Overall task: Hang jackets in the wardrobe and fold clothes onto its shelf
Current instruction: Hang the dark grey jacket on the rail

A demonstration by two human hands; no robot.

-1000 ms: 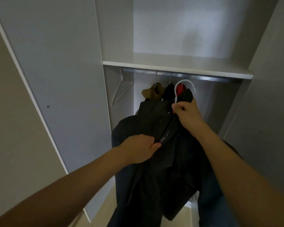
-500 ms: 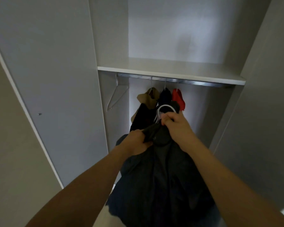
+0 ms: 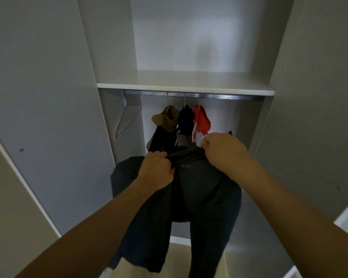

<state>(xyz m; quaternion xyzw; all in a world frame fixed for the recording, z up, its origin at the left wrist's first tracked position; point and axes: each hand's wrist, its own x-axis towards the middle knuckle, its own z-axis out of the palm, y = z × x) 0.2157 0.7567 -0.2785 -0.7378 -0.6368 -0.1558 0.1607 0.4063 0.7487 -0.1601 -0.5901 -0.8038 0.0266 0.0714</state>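
A dark jacket [image 3: 199, 197] hangs down in front of the open wardrobe, held up by both hands. My left hand [image 3: 157, 169] grips a fold of its collar. My right hand [image 3: 223, 149] grips the top of the jacket together with a white hanger [image 3: 201, 140], of which only a small piece shows beside my fingers. Behind, on the metal rail [image 3: 219, 96], hang a brown jacket [image 3: 166, 118], a black jacket [image 3: 186, 119] and a red jacket [image 3: 201, 122]. The white shelf [image 3: 185, 85] lies above the rail.
An empty white hanger [image 3: 127, 119] hangs at the rail's left end. Open wardrobe doors [image 3: 44, 109] flank both sides. The rail to the right of the red jacket is bare. Pale floor [image 3: 179, 255] shows below.
The jacket has been carried closer to the wardrobe. My right hand moved right, now level with the red jacket, and the hanger's hook has dropped out of sight.
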